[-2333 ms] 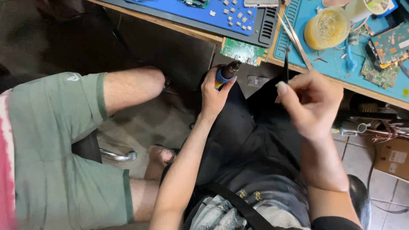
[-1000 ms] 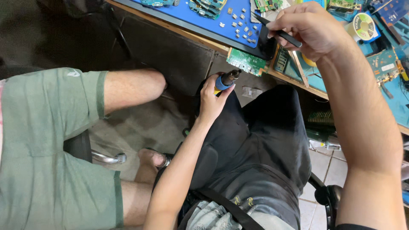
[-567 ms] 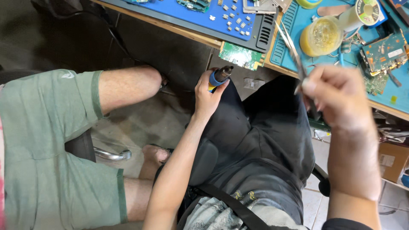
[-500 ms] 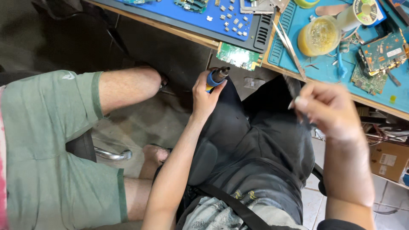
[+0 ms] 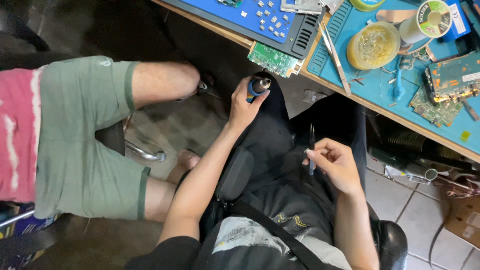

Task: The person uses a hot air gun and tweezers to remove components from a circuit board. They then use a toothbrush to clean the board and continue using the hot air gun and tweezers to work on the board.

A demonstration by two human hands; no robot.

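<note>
Left hand [image 5: 243,106] grips the blue-handled soldering iron [image 5: 257,87] over my lap; right hand [image 5: 336,165] pinches thin black tweezers [image 5: 311,148] midway. Both feel light, stiff; I hold the iron's handle only.

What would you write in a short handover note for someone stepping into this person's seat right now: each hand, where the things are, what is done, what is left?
Left hand: wrapped around a blue-handled hot-air tool, nozzle up, held over the lap below the bench edge.
Right hand: pinching black tweezers, tips up, over the lap.
Green circuit board overhangs the bench edge, untouched. Second pair of tweezers and a tub of flux lie on the teal mat.
Done: both tools in hand. Left: neither tool is at a board yet.
</note>
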